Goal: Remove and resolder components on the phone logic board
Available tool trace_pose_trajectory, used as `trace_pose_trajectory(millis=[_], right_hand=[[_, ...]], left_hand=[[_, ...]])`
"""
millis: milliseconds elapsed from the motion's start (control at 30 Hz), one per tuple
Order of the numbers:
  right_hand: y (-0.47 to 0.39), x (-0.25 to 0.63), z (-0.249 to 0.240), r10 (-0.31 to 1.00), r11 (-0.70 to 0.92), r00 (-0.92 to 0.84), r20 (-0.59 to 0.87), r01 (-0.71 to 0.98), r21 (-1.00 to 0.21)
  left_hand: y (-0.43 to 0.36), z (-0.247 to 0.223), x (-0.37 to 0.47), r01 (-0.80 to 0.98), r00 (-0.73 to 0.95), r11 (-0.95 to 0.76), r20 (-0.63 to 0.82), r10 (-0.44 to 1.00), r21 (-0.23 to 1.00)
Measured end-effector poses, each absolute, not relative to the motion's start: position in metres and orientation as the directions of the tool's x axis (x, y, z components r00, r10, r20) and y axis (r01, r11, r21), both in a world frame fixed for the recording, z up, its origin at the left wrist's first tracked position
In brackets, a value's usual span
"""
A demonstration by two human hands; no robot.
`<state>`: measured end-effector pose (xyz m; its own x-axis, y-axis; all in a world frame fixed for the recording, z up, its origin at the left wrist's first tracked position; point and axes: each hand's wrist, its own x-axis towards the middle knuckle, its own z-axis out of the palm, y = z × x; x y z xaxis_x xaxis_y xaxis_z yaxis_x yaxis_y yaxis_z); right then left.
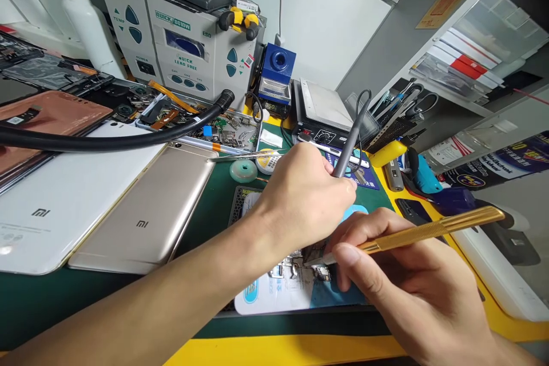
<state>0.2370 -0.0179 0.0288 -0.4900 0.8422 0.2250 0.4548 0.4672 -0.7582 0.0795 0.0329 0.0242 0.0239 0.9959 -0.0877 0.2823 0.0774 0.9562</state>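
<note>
My left hand is closed round the grey handle of a soldering iron, whose cable rises from its top end. The iron's tip is hidden behind the hand. In my right hand a gold, knurled craft knife is pinched between thumb and fingers, pointing down to the left. Its tip end reaches a small phone circuit board. This board lies on a white and blue mat, partly covered by both hands.
A hot air station stands at the back, its black hose crossing over several phones, including a gold phone. Tweezers, a solder wick spool and a hot plate lie beyond my hands. Bottles and tools line the right.
</note>
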Motion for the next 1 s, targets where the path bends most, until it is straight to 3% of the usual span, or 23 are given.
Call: trace_pose_trajectory(millis=[1000], right_hand=[[-0.0194, 0.2400, 0.0236, 0.842, 0.467, -0.483, 0.242, 0.426, -0.775]], left_hand=[[0.0320, 0.0234, 0.0796, 0.275, 0.017, 0.071, -0.079, 0.997, 0.959]])
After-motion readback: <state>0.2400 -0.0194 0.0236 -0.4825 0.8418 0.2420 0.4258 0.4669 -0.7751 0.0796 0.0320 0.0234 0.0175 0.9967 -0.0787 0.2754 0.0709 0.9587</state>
